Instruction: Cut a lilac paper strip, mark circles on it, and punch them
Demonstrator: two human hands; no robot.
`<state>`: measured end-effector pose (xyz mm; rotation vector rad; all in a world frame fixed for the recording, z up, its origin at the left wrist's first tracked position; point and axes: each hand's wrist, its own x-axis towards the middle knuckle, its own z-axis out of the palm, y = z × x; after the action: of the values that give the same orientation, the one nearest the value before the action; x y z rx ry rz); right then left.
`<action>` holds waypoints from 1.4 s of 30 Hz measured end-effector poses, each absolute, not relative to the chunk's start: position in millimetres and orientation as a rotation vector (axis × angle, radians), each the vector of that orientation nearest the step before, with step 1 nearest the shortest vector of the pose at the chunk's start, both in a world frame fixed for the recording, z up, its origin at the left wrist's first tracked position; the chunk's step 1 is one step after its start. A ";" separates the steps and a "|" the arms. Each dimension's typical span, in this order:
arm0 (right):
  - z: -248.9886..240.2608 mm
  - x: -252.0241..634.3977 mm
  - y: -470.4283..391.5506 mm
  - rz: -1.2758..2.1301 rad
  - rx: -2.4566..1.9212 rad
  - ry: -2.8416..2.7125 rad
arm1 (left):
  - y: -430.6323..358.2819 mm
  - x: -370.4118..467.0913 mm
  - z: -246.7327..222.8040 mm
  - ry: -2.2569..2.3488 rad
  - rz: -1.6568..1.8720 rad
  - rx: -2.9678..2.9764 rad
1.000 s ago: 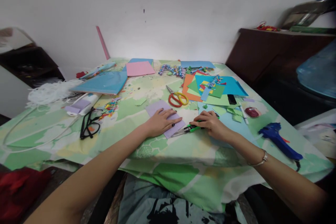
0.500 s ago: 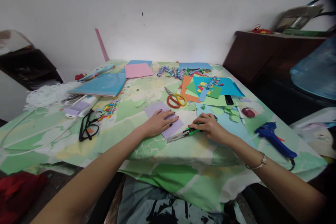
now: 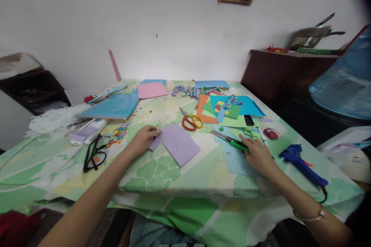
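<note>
My left hand is closed on the edge of a small purple paper piece. Beside it, a larger purple sheet lies flat on the tablecloth, touching the small piece. My right hand is wrapped round a green and black utility knife, its blade extended to the left over light blue paper. Behind the purple sheet lie scissors with one red and one yellow handle.
Coloured papers and a blue glue gun are at the right. Black glasses, a blue folder and white cord lie at the left. Pink paper sits at the back.
My left hand has moved left off the larger purple sheet and now grips a small purple piece. My right hand has carried the knife right, away from the purple paper. The view has tilted up.
</note>
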<state>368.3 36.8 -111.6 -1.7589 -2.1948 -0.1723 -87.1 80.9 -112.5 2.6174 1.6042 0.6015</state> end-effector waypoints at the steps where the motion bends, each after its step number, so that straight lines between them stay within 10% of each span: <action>1: -110.2 364.0 36.8 -0.181 -1.774 -2.169 | 81.5 -98.1 -110.6 1.679 0.599 2.604; 26: -87.2 185.4 48.1 1.082 -1.425 -1.847 | 59.8 -61.0 -86.0 1.959 0.857 2.544; 42: -105.2 216.2 -60.8 0.994 -1.207 -1.845 | -67.5 -5.2 -134.2 1.228 1.299 2.961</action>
<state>216.2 -60.8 -105.2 -1.2071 -1.8447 0.9937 -5.2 -67.5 -134.2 2.9607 1.2276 1.2991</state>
